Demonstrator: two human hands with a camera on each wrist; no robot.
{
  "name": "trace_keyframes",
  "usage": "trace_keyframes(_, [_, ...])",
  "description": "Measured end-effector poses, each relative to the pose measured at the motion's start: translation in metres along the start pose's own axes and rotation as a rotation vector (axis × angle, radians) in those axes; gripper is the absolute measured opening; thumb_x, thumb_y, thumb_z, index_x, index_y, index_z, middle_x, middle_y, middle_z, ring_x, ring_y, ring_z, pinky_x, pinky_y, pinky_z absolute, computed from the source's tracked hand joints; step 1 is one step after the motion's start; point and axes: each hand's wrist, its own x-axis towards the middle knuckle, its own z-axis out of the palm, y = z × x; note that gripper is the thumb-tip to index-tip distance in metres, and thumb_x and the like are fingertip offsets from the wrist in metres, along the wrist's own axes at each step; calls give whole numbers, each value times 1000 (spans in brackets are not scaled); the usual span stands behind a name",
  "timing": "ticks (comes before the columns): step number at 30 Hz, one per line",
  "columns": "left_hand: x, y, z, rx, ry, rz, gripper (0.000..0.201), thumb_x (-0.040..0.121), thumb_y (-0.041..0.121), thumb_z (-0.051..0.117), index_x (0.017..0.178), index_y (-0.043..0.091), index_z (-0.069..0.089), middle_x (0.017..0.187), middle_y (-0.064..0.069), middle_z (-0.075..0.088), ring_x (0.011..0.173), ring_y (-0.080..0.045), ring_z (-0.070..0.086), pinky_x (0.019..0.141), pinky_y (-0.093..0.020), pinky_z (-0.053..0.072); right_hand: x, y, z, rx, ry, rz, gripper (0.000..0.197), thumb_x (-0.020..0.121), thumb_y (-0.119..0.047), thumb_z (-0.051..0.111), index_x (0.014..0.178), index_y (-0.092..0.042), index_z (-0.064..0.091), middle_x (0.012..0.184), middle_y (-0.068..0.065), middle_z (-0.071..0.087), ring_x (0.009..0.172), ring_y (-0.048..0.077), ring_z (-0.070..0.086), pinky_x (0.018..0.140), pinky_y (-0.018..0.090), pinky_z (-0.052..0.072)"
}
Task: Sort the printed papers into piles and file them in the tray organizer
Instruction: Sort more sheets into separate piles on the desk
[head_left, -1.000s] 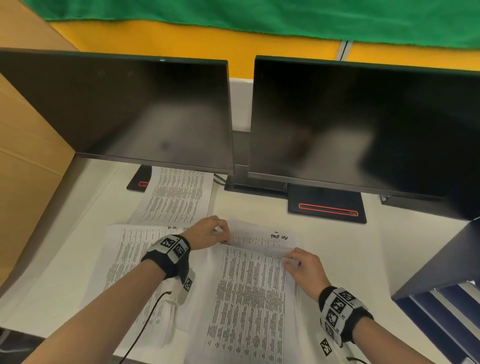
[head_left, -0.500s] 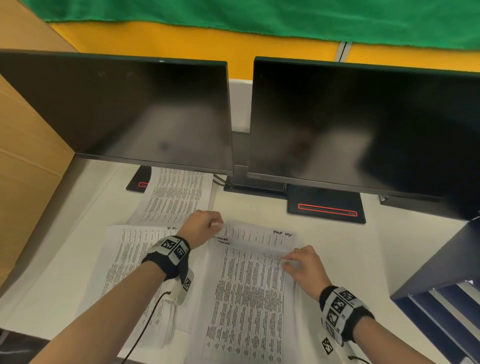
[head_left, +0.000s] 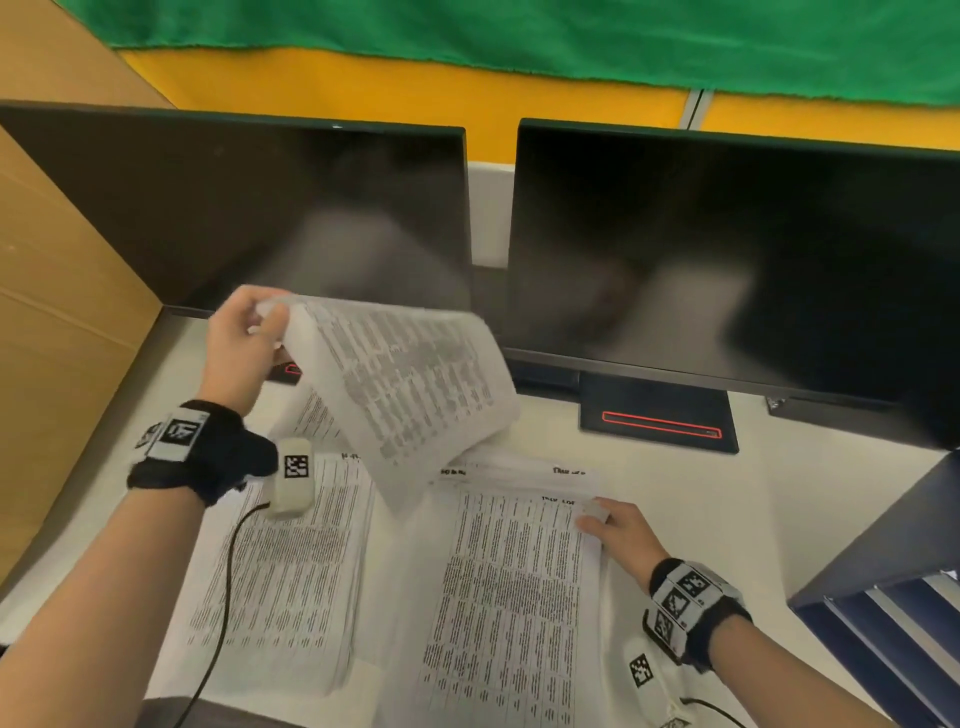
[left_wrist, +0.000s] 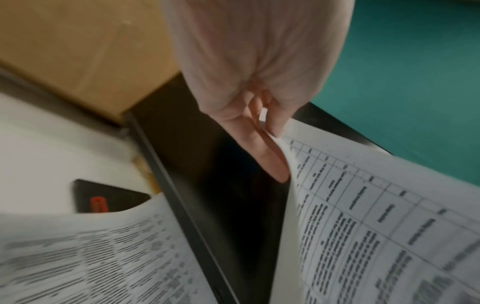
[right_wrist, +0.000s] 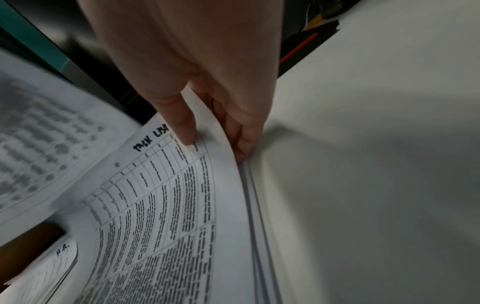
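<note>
My left hand (head_left: 260, 327) (left_wrist: 272, 133) pinches one corner of a printed sheet (head_left: 405, 379) (left_wrist: 363, 226) and holds it in the air in front of the left monitor. The sheet hangs curved over the desk. My right hand (head_left: 602, 519) (right_wrist: 215, 142) pinches the top right corner of the upper sheet on the centre pile (head_left: 514, 597) (right_wrist: 168, 205), thumb on top and fingers beneath the raised edge. A second pile (head_left: 291, 561) lies to the left. A third pile (head_left: 311, 415) (left_wrist: 91, 257) lies farther back, partly hidden by the lifted sheet. The dark blue tray organizer (head_left: 883, 587) stands at the right edge.
Two dark monitors (head_left: 260, 223) (head_left: 727, 249) stand across the back of the white desk (head_left: 701, 509), their black stands (head_left: 660, 421) behind the papers. A wooden partition (head_left: 62, 312) closes the left side. A black cable (head_left: 228, 571) trails over the left pile.
My left hand has lifted a sheet off the centre pile, up and to the left. My right hand stays at the pile's top right corner, on the sheet uncovered beneath.
</note>
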Motion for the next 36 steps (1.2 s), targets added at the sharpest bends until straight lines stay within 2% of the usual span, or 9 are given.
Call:
trace_keyframes(3, [0, -22, -9, -142, 18, -125, 24, 97, 11, 45, 82, 26, 55, 72, 11, 67, 63, 2, 63, 52, -16, 52, 10, 14, 0, 50, -23, 33, 50, 82, -32, 66, 126, -11, 56, 131, 6, 58, 117, 22, 56, 106, 45, 41])
trace_keyframes(6, [-7, -42, -6, -167, -50, -244, 21, 97, 13, 46, 83, 26, 55, 67, 14, 67, 65, -1, 61, 62, -22, 50, 6, 8, 1, 83, -31, 27, 34, 85, -26, 63, 115, -11, 64, 116, 8, 68, 106, 22, 64, 100, 45, 47])
trace_keyframes(15, [-58, -83, 52, 94, -564, -338, 8, 94, 13, 53, 94, 16, 60, 91, -10, 66, 80, -23, 63, 62, -27, 56, 0, -11, 3, 211, -48, 74, 19, 94, -14, 51, 104, -10, 66, 105, 13, 70, 96, 28, 66, 86, 40, 52])
trace_keyframes(17, [-77, -92, 73, 198, -664, -273, 7, 94, 15, 54, 92, 19, 61, 89, -9, 64, 77, -21, 61, 61, -26, 56, 0, -12, 3, 238, -47, 91, 24, 94, -19, 50, 109, -7, 65, 107, 13, 70, 94, 27, 66, 77, 34, 51])
trace_keyframes(23, [-110, -98, 118, 367, -689, -133, 10, 90, 20, 59, 89, 30, 61, 89, -11, 68, 69, -15, 51, 65, -24, 41, -6, -13, 1, 274, -149, 68, 49, 86, -62, 47, 112, -26, 66, 107, -4, 72, 101, 14, 67, 95, 33, 45])
trace_keyframes(27, [-112, -91, 131, 429, -787, -38, 12, 90, 23, 59, 99, 18, 67, 94, 9, 63, 77, -8, 53, 67, -11, 36, -13, -13, 3, 134, -97, -71, 28, 78, -23, 74, 105, -21, 67, 106, -2, 71, 95, 11, 68, 94, 34, 51])
trace_keyframes(30, [-104, -88, 136, 389, -598, -56, 17, 95, 24, 51, 97, 16, 65, 96, -1, 58, 80, -11, 55, 71, -19, 41, -11, -7, 5, -53, 28, -135, 11, 78, -12, 73, 88, -18, 72, 93, 3, 73, 86, 15, 68, 77, 21, 54])
trace_keyframes(32, [-96, -91, 140, 441, -564, -50, 26, 99, 13, 40, 103, 11, 65, 102, -7, 56, 91, -20, 57, 83, -27, 44, -13, -5, 8, -179, 72, -225, 10, 79, -10, 71, 88, -14, 74, 91, 2, 72, 86, 16, 66, 76, 19, 52])
trace_keyframes(36, [-82, -102, 145, 625, -796, -57, 33, 97, 5, 37, 110, 12, 66, 119, -6, 63, 113, -22, 57, 102, -28, 41, -25, -2, 14, -447, 52, -483, 18, 82, -5, 67, 91, -17, 76, 80, -18, 60, 75, -8, 52, 70, 2, 39])
